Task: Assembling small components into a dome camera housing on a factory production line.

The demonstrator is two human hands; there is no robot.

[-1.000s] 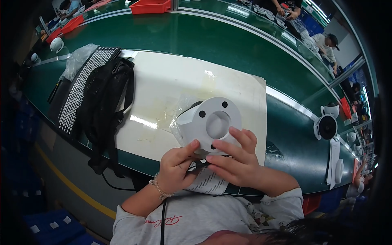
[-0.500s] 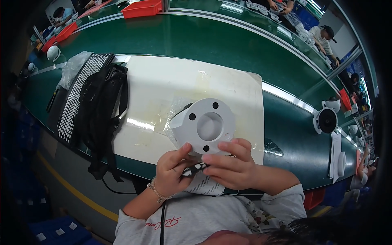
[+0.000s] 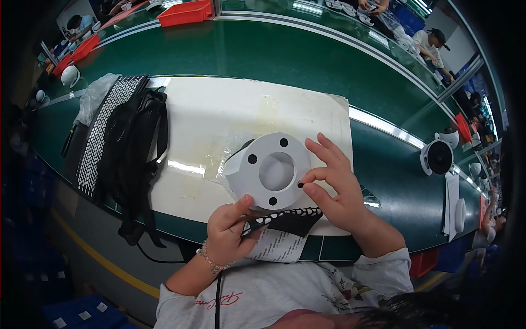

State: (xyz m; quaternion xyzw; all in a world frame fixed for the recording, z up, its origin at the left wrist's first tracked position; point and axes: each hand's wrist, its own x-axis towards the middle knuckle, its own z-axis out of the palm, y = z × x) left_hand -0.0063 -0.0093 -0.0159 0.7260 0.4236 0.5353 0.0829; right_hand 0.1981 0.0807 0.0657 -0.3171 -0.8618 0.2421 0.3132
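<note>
A white plastic base (image 3: 237,177), round with one pointed side and a large recess in the middle, sits before me over clear plastic wrap. Three black round pads are on its face. At the right edge of the base, the thumb and forefinger of my right hand (image 3: 338,189) pinch a small black round pad (image 3: 301,185), with the other fingers raised. My left hand (image 3: 230,230) is closed on a black sheet with round holes (image 3: 293,219), its thumb against the near edge of the base. White printed backing paper (image 3: 276,245) hangs below the sheet.
A large off-white board (image 3: 219,104) covers the green bench. Left on it lie black straps (image 3: 129,126) and another perforated sheet (image 3: 98,137). Right are a white camera-like device (image 3: 437,158) and papers (image 3: 451,205). A red bin (image 3: 183,12) stands across; people work beyond.
My right hand has moved from the sheet at the near edge up to the base's right side, now with a black pad in its fingertips. My left hand stays nearly in place.
</note>
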